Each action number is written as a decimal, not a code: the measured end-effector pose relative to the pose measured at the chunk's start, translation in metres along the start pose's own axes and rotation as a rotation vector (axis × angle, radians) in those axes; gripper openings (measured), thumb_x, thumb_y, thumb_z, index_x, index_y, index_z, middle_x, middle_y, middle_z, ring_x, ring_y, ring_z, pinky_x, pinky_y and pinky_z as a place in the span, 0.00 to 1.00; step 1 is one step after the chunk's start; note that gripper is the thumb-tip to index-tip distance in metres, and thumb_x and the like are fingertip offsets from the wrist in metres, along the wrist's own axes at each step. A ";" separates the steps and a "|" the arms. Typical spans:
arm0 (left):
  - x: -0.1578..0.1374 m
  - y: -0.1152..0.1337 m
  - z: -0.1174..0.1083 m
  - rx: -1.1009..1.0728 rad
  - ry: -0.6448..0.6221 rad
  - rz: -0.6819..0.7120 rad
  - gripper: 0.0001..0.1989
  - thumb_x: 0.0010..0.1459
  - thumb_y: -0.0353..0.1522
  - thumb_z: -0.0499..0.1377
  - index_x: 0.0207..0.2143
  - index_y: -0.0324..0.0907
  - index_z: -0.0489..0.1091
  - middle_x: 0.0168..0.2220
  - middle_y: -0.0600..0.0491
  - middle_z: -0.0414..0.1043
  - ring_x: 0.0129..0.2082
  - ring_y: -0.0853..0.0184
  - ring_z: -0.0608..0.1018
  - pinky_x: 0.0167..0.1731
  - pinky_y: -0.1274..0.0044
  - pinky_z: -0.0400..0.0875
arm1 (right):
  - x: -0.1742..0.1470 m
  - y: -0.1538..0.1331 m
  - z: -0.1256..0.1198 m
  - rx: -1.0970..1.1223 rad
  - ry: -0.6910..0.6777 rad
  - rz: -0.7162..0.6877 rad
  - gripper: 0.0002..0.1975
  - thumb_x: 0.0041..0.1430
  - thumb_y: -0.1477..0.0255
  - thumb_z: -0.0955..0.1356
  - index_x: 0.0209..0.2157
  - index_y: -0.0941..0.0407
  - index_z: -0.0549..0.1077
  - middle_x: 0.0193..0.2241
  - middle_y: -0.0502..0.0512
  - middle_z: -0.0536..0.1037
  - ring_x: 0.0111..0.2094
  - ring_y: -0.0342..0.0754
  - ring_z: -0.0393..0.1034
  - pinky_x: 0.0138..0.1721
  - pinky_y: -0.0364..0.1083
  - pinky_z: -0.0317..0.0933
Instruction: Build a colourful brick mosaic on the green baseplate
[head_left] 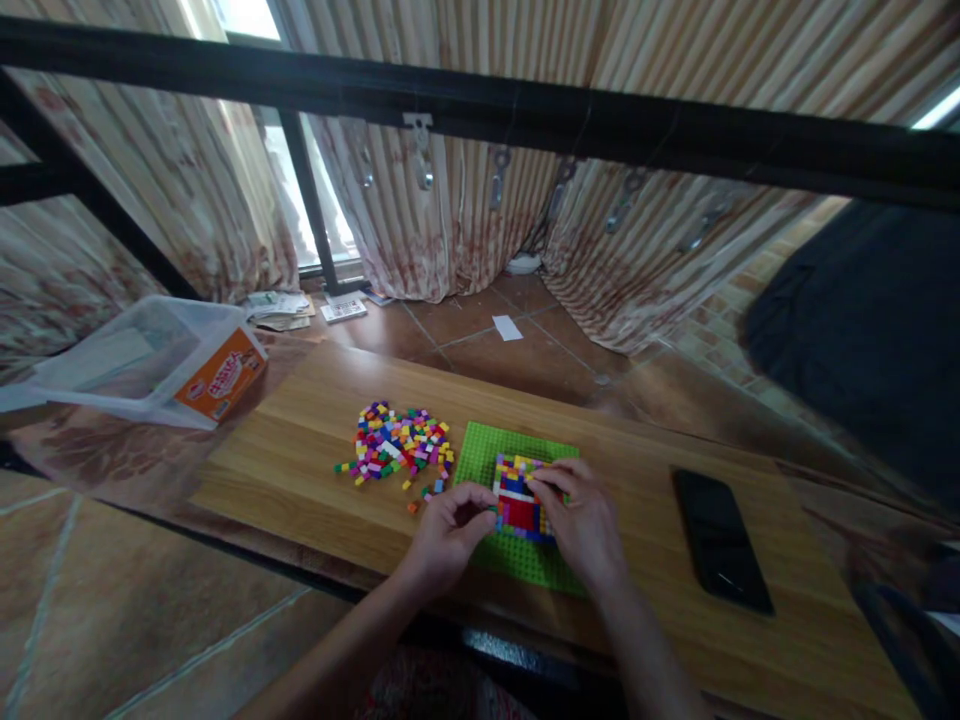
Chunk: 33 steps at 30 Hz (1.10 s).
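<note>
A green studded baseplate (480, 445) lies on the wooden board, with a low structure of colourful toy bricks (517, 510) built on it. Red, white, blue, yellow and purple bricks show in the structure. At its left edge is my left hand (450, 530), thumb and forefinger pinched together; a small greenish bit shows by the fingertips, too small to name. My right hand (585, 520) reaches over the structure's right side, fingers closed in a pinch on its top. Whatever is between those fingertips is hidden, as is the part of the structure beneath the hand.
A pile of loose small bricks (397, 445) lies left of the baseplate. A black phone (720, 540) rests on the wooden board (300, 450) at right. Farther left stands a clear plastic bin (150, 350) with an orange label. A dark metal bar (480, 95) crosses above, before curtains.
</note>
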<state>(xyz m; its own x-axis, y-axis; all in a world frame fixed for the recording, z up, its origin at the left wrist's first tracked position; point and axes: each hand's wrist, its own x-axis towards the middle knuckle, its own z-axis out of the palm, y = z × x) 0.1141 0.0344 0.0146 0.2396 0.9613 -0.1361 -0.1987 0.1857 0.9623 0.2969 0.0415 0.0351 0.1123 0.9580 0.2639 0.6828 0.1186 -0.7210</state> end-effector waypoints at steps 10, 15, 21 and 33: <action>-0.004 -0.006 -0.004 0.025 -0.033 -0.004 0.07 0.51 0.33 0.62 0.33 0.39 0.71 0.27 0.55 0.68 0.29 0.72 0.68 0.30 0.80 0.62 | 0.011 0.008 0.007 -0.166 -0.063 -0.110 0.12 0.60 0.63 0.65 0.29 0.51 0.78 0.36 0.54 0.73 0.39 0.50 0.67 0.42 0.49 0.62; -0.005 -0.005 -0.003 0.025 -0.037 -0.005 0.07 0.52 0.33 0.62 0.33 0.39 0.70 0.27 0.56 0.67 0.28 0.72 0.67 0.31 0.80 0.62 | 0.011 0.010 0.011 -0.211 -0.084 -0.178 0.13 0.62 0.64 0.63 0.31 0.51 0.78 0.37 0.54 0.74 0.40 0.50 0.67 0.43 0.49 0.62; -0.004 -0.006 -0.004 0.043 -0.047 0.007 0.06 0.53 0.33 0.61 0.33 0.39 0.70 0.27 0.56 0.66 0.28 0.72 0.67 0.30 0.80 0.62 | 0.012 0.013 0.013 -0.246 -0.077 -0.251 0.13 0.63 0.65 0.62 0.32 0.50 0.78 0.37 0.54 0.74 0.40 0.50 0.66 0.43 0.49 0.62; -0.004 -0.010 -0.005 0.078 -0.035 0.030 0.06 0.54 0.33 0.60 0.33 0.39 0.70 0.27 0.56 0.66 0.28 0.71 0.67 0.30 0.80 0.62 | 0.011 0.016 0.012 -0.260 -0.025 -0.290 0.13 0.64 0.66 0.62 0.34 0.52 0.77 0.38 0.55 0.74 0.40 0.51 0.66 0.45 0.51 0.62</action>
<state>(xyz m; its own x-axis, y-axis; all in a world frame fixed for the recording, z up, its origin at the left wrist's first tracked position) 0.1105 0.0302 0.0040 0.2683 0.9581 -0.1002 -0.1316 0.1395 0.9814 0.3007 0.0573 0.0189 -0.1274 0.9010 0.4147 0.8439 0.3181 -0.4320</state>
